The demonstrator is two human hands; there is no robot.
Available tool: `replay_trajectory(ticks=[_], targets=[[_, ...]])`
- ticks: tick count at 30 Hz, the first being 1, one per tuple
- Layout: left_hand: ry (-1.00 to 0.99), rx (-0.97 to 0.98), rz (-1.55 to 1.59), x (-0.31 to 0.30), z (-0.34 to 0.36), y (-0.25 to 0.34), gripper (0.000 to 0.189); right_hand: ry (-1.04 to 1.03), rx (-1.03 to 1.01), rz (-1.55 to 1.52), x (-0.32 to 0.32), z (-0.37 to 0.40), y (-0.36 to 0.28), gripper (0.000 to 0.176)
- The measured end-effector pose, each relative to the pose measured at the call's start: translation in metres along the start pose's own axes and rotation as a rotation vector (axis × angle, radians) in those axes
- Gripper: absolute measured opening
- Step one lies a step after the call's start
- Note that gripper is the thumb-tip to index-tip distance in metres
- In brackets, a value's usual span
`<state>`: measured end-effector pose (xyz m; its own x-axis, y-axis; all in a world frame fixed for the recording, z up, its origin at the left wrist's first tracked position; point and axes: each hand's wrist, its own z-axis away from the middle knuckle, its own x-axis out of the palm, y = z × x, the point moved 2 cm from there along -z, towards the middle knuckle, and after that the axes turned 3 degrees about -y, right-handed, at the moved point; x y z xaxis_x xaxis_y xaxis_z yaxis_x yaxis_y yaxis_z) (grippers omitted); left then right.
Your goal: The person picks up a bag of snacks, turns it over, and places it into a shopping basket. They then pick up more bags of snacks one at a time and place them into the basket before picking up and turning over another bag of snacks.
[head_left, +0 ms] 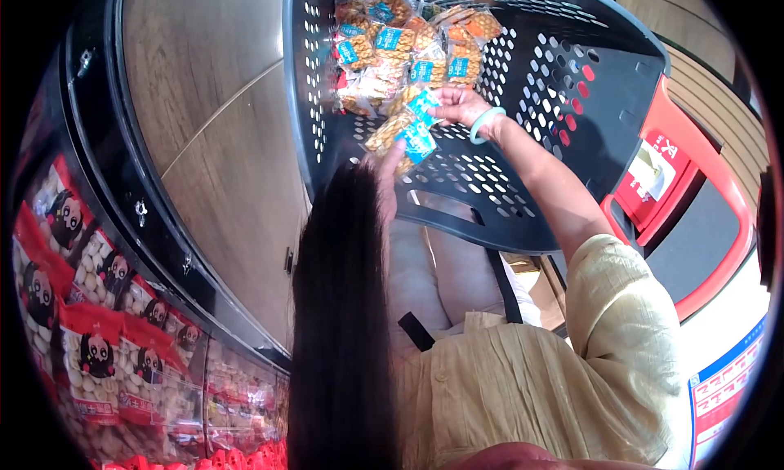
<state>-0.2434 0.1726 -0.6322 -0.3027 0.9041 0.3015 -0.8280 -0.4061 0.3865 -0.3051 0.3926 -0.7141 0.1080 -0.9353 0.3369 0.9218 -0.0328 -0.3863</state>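
Note:
My right hand (459, 107), with a pale bracelet at its wrist, pinches a clear snack packet with a blue label (424, 105) over the basket. Close beside it, my left hand (389, 176) grips another blue-labelled snack packet (418, 143), its thumb lying on the wrapper. The two packets overlap, so which edges belong to which is hard to make out. Long dark hair hides much of my left hand and forearm. Golden, lumpy pieces show through the wrappers. Beyond my hands, several similar packets (394, 41) are heaped at the basket's far end, some with orange labels.
The dark perforated shopping basket (608, 86) stands right in front of my legs. A red-framed part with a label (710, 184) is at the right. To the left are a wood-look panel (212, 143) and a black-edged shelf holding red bags of white pieces (94, 351).

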Motion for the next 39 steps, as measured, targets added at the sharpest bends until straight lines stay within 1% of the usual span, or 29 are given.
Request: replay_trajectory(ticks=[3, 4, 6, 7, 8, 9, 10, 12, 13, 14, 15, 16, 18, 19, 20, 21, 22, 24, 25, 26, 28, 29, 31, 33, 34, 36, 38, 39], targets=[[0.006, 0.003, 0.035, 0.002, 0.001, 0.001, 0.051, -0.149, 0.016, -0.068, 0.025, 0.017, 0.004, 0.035], [0.004, 0.003, 0.038, 0.002, 0.001, 0.001, 0.051, -0.265, -0.025, -0.084, 0.024, 0.013, 0.016, 0.035], [-0.083, 0.051, 0.185, 0.002, 0.001, 0.002, 0.048, -0.358, 0.02, -0.25, 0.041, 0.02, 0.016, 0.04], [-0.085, 0.05, 0.184, 0.0, 0.0, 0.003, 0.048, -0.374, -0.007, -0.235, 0.043, 0.019, 0.02, 0.038], [-0.088, 0.095, 0.105, -0.003, -0.001, 0.003, 0.049, -0.373, -0.006, -0.237, 0.045, 0.02, 0.02, 0.038], [-0.092, 0.139, 0.024, -0.007, -0.001, 0.003, 0.049, -0.353, 0.009, -0.254, 0.047, 0.021, 0.02, 0.037], [-0.091, 0.136, 0.022, -0.015, -0.007, -0.006, 0.049, -0.335, 0.024, -0.271, 0.047, 0.022, 0.02, 0.036], [0.009, 0.225, -0.081, -0.025, -0.018, -0.014, 0.051, -0.191, 0.071, -0.257, 0.042, 0.018, 0.022, 0.033], [0.01, 0.222, -0.081, -0.028, -0.02, -0.021, 0.051, -0.129, 0.053, -0.142, 0.034, 0.01, 0.024, 0.03], [0.065, 0.171, 0.072, -0.017, -0.014, -0.009, 0.051, -0.066, 0.033, -0.025, 0.024, 0.001, 0.026, 0.027], [0.12, 0.119, 0.225, -0.007, -0.009, 0.001, 0.051, 0.091, 0.043, 0.141, 0.014, -0.004, 0.027, 0.029], [0.119, 0.118, 0.225, -0.002, -0.004, 0.008, 0.051, 0.234, -0.096, 0.472, -0.014, -0.024, 0.051, 0.03], [0.173, 0.053, 0.088, 0.002, 0.001, 0.016, 0.052, 0.495, 0.075, 0.976, -0.023, -0.015, 0.023, 0.034], [0.177, 0.053, 0.085, 0.0, 0.0, 0.014, 0.052, 0.502, 0.061, 1.036, -0.026, -0.015, 0.018, 0.035], [0.174, 0.068, 0.004, -0.002, -0.002, 0.013, 0.053, 0.507, 0.047, 1.096, -0.03, -0.018, 0.016, 0.038], [0.171, 0.08, -0.078, -0.004, -0.004, 0.012, 0.055, 0.477, 0.073, 1.17, -0.03, -0.024, 0.017, 0.046], [0.174, 0.076, -0.082, -0.005, -0.004, 0.009, 0.055, 0.421, 0.11, 1.225, -0.031, -0.032, 0.019, 0.05], [0.069, 0.211, 0.155, 0.011, 0.001, 0.02, 0.058, 0.346, 0.052, 1.301, -0.025, -0.042, 0.023, 0.052], [0.07, 0.209, 0.153, 0.015, 0.003, 0.022, 0.058, 0.33, 0.035, 1.366, -0.021, -0.047, 0.026, 0.052], [0.104, 0.213, 0.156, 0.018, 0.004, 0.023, 0.06, 0.328, 0.036, 1.364, -0.017, -0.051, 0.028, 0.052], [0.136, 0.218, 0.155, 0.02, 0.004, 0.02, 0.061, 0.319, 0.148, 1.525, -0.009, -0.059, 0.033, 0.051], [0.167, 0.2, 0.194, 0.019, 0.003, 0.015, 0.061, 0.343, 0.146, 1.558, -0.006, -0.062, 0.037, 0.045], [0.196, 0.184, 0.23, 0.012, 0.0, 0.009, 0.06, 0.362, 0.134, 1.578, -0.002, -0.065, 0.042, 0.043], [0.017, 0.061, 0.258, 0.006, -0.004, 0.008, 0.058, 0.389, 0.115, 1.612, 0.003, -0.064, 0.041, 0.038], [0.015, 0.06, 0.257, 0.004, -0.005, 0.006, 0.058, 0.391, 0.115, 1.61, 0.003, -0.06, 0.041, 0.038], [0.033, 0.021, 0.271, 0.004, -0.006, 0.005, 0.055, 0.385, 0.014, 1.537, 0.0, -0.049, 0.039, 0.039], [0.053, 0.031, 0.265, 0.004, -0.007, 0.004, 0.055, 0.317, 0.046, 1.398, -0.012, -0.046, 0.035, 0.043], [0.079, 0.04, 0.256, 0.003, -0.007, 0.004, 0.056, 0.33, 0.031, 1.23, -0.018, -0.043, 0.032, 0.046]])
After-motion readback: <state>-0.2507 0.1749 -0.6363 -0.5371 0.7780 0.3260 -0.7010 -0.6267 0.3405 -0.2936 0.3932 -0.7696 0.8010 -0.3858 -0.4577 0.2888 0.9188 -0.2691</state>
